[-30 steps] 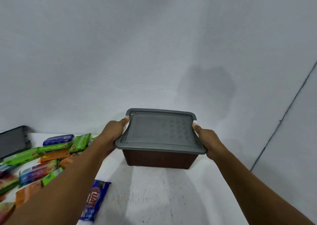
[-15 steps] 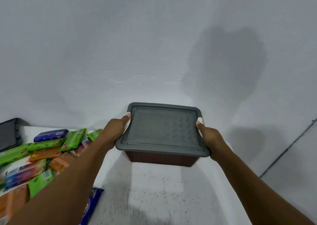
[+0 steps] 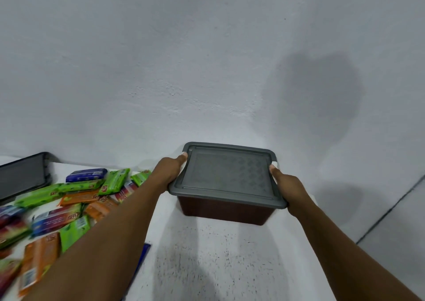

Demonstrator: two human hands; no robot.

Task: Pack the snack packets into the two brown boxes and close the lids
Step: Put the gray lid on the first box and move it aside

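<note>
Pale plastered wall (image 3: 161,71) behind a white speckled bench (image 3: 207,266), with a rounded shadow on the plaster to the right. At the bench's far edge, toward its right end: left grip (image 3: 169,174) and right grip (image 3: 288,185), clamped on opposite short sides of the brown box (image 3: 220,212). Thumbs up on the rim of the grey lid (image 3: 230,176), remaining fingers hidden beneath the overhang. Lid on and apparently level all round; contents hidden. Cannot tell whether resting on the bench or held just above it.

Outward to the left: loose snack packets (image 3: 76,199) in green, orange, blue and red, heaped along the left edge, well apart from the box. Beyond them a dark flat object (image 3: 21,176) at the far left corner, too cropped to identify.

Probably setting aside one finished box. To do it well: keep both sides level, lower flat, slide back against the wall clear of the heap, then press along each lid edge to check the seat before letting go. Plenty left to pack, judging by the heap.
</note>
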